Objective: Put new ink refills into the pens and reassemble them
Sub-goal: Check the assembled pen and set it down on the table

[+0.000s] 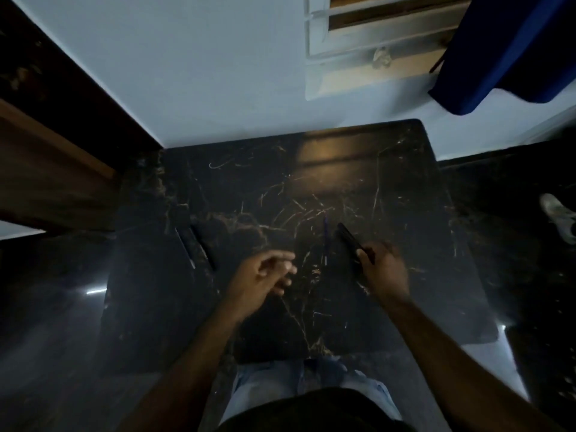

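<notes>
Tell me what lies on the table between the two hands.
A thin blue ink refill lies on the marble table between the left hand and the right hand, which grips a black pen. The head view shows it.

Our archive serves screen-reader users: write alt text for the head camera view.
A person's right hand grips a slim black pen barrel over a dark veined marble table, while the left hand hovers with loosely curled fingers. A thin blue ink refill lies between the hands; two more dark pen parts lie to the left.
</notes>
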The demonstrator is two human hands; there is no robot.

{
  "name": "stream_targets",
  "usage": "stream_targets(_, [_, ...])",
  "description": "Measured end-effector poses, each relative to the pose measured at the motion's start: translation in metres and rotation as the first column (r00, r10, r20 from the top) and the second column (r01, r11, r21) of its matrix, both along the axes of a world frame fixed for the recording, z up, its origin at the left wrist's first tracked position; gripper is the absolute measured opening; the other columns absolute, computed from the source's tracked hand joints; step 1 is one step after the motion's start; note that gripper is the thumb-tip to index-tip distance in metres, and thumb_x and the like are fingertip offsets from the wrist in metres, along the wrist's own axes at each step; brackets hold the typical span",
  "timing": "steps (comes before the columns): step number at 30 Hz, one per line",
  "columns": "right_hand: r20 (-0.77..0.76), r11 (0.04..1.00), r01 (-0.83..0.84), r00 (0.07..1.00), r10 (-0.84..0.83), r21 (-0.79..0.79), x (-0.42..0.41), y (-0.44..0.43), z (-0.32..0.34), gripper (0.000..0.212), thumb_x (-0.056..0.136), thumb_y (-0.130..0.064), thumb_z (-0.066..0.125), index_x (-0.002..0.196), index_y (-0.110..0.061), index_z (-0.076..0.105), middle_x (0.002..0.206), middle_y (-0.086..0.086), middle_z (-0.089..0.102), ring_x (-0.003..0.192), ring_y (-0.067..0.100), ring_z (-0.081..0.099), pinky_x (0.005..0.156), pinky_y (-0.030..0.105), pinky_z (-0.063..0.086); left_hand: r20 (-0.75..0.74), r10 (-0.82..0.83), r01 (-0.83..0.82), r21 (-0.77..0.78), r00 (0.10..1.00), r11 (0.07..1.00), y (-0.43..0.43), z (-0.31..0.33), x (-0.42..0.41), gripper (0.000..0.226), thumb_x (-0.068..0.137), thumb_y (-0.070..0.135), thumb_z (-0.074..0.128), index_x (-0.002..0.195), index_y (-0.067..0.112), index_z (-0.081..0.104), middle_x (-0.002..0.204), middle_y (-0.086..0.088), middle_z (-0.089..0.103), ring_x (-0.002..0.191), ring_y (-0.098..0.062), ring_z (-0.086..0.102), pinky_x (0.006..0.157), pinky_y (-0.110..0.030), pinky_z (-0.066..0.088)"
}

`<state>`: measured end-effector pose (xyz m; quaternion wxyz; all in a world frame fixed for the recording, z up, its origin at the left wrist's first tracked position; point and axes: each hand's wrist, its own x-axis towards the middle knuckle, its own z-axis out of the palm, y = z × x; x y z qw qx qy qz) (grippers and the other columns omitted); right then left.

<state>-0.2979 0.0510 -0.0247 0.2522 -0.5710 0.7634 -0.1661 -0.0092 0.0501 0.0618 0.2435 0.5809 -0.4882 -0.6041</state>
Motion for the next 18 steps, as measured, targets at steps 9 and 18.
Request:
stream_targets(9, [-0.172, 0.996, -0.079, 0.983, 0.069, -0.05, 0.004, -0.009, -0.032, 0.013, 0.092, -0.024, 0.075, 0.097, -0.012, 0.07, 0.094, 0.017, 0.07, 0.089, 0.039, 0.063, 0.072, 0.042, 0.052, 0.064, 0.241, -0.246, 0.083, 0.968, 0.966, 0.087, -0.014, 0.067, 0.018, 0.107, 0.012, 0.062, 0.118, 0.016, 0.076, 0.101, -0.009, 0.081, 0.083, -0.019, 0.077, 0.071, -0.029, 0.063])
stream_targets(18, [-0.152, 0.991, 0.048, 0.988, -0.028, 0.128, 0.019, -0.009, 0.0, 0.034, 0.096, -0.045, 0.067, 0.114, -0.016, 0.068, 0.105, 0.012, 0.064, 0.094, 0.032, 0.061, 0.077, 0.048, 0.057, 0.076, 0.489, -0.485, -0.068, 0.869, 0.872, 0.022, -0.013, 0.163, 0.018, 0.108, 0.02, 0.06, 0.111, 0.023, 0.077, 0.093, -0.004, 0.081, 0.077, -0.018, 0.075, 0.065, -0.027, 0.061])
